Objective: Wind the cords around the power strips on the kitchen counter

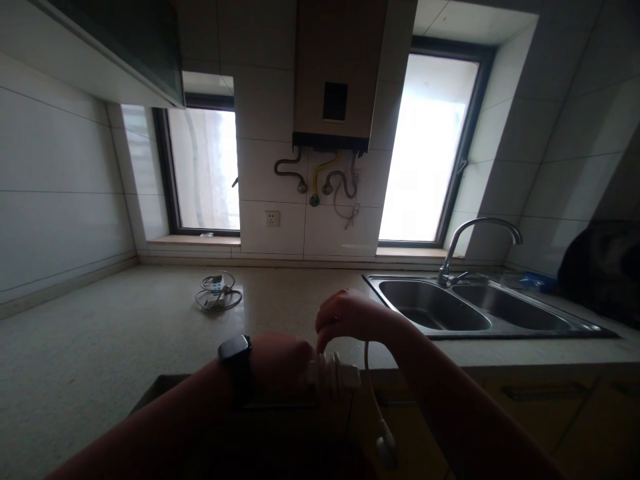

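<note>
Just in front of my body, over the counter's front edge, my left hand [285, 360] with a dark watch [235, 347] is closed on a white power cord [343, 375] gathered in loops. Its fingers are mostly hidden behind the wrist. My right hand [345, 317] arches above the loops, fingers curled down and pinching part of the cord. A length of cord drops below the right wrist and ends in a white plug [385, 448] that hangs free. Further back on the counter lies another coiled cord [219, 293] with a pale block in it.
A double steel sink [430, 303] with a curved faucet [453, 247] is set into the counter [125, 333] at the right. A water heater [340, 73] with pipes hangs on the tiled wall between two windows. A dark bulky thing [600, 273] stands far right.
</note>
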Demonstrator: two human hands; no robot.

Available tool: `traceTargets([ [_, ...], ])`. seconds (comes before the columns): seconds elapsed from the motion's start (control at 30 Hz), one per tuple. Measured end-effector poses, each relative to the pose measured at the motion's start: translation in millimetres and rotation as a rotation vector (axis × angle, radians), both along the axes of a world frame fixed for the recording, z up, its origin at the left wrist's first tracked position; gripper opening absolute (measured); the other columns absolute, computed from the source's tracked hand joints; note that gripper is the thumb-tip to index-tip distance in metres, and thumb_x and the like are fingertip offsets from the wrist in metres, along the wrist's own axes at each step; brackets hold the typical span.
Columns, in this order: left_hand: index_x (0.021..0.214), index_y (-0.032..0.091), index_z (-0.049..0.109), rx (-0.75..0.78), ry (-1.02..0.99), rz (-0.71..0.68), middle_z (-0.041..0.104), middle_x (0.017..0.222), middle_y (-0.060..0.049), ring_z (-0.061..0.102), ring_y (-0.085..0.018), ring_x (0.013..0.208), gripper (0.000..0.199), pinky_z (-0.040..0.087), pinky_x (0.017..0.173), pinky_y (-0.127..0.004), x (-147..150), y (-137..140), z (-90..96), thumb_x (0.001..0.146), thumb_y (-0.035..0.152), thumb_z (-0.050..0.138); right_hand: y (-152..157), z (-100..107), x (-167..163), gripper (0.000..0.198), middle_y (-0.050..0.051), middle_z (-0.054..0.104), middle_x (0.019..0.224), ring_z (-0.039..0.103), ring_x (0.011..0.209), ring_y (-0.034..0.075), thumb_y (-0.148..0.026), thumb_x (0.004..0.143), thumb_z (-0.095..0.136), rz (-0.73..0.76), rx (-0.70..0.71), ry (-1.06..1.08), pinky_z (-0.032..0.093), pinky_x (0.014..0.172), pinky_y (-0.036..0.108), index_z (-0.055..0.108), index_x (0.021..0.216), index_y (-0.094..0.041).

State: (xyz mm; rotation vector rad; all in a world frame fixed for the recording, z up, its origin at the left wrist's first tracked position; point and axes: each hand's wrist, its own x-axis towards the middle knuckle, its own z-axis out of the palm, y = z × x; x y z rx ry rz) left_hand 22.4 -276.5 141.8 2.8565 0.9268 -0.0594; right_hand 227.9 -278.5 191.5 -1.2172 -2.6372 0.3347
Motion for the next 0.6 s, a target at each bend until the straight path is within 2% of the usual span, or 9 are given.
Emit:
traceTargets([
  [0.07,0.080,0.019,0.070,0.197,0.008,-0.085,0.066,0.066,-0.007,0.059,-0.020,0.051,0.032,0.033,0.043,-0.026,0,-6,-2.8,0.082,0.049,0.057,-4,-8,3,0.048,-0.001,0.070,0.081,0.054,0.069,-0.001,-0.063,0.077,0.063,0.016,-0.115,0.091,0.031,0.066,0.011,0.078,0.085,-0.018],
  [0.17,0.076,0.018,0.067,0.463,0.038,-0.219,0.065,0.067,-0.008,0.061,-0.023,0.054,0.023,0.038,0.045,-0.028,2,-12,-11.8,0.088,0.032,0.053,-11,-24,7,0.044,0.000,0.067,0.077,0.055,0.067,-0.001,-0.057,0.075,0.070,0.009,-0.248,0.227,0.035,0.064,0.009,0.078,0.084,-0.014],
  [0.23,0.078,0.017,0.064,0.588,0.003,-0.309,0.063,0.070,-0.008,0.060,-0.023,0.057,0.020,0.041,0.046,-0.029,1,-14,-18.2,0.090,0.023,0.049,-13,-36,10,0.044,0.000,0.066,0.076,0.055,0.066,-0.001,-0.054,0.075,0.072,-0.012,-0.298,0.315,0.037,0.063,0.008,0.077,0.083,-0.012],
  [0.33,0.082,0.015,0.060,0.705,-0.081,-0.371,0.060,0.071,-0.007,0.057,-0.022,0.058,0.018,0.042,0.046,-0.032,-1,-18,-23.7,0.091,0.019,0.045,-11,-56,15,0.042,0.002,0.066,0.075,0.053,0.064,-0.001,-0.052,0.077,0.071,-0.050,-0.326,0.417,0.038,0.062,0.008,0.077,0.081,-0.010],
  [0.47,0.085,0.015,0.057,0.718,-0.189,-0.332,0.060,0.074,-0.006,0.056,-0.021,0.061,0.014,0.043,0.050,-0.034,-5,-17,-24.0,0.091,0.021,0.046,-2,-81,20,0.045,0.002,0.064,0.069,0.050,0.062,-0.001,-0.053,0.075,0.072,-0.162,-0.334,0.599,0.040,0.063,0.010,0.076,0.077,-0.009],
  [0.6,0.096,0.017,0.056,0.543,-0.362,-0.224,0.064,0.080,-0.005,0.060,-0.021,0.067,0.025,0.045,0.058,-0.034,-10,-6,-23.2,0.089,0.041,0.053,1,-101,15,0.055,-0.001,0.057,0.063,0.046,0.059,0.001,-0.063,0.068,0.072,-0.357,-0.458,0.880,0.038,0.057,0.013,0.065,0.071,-0.009],
])
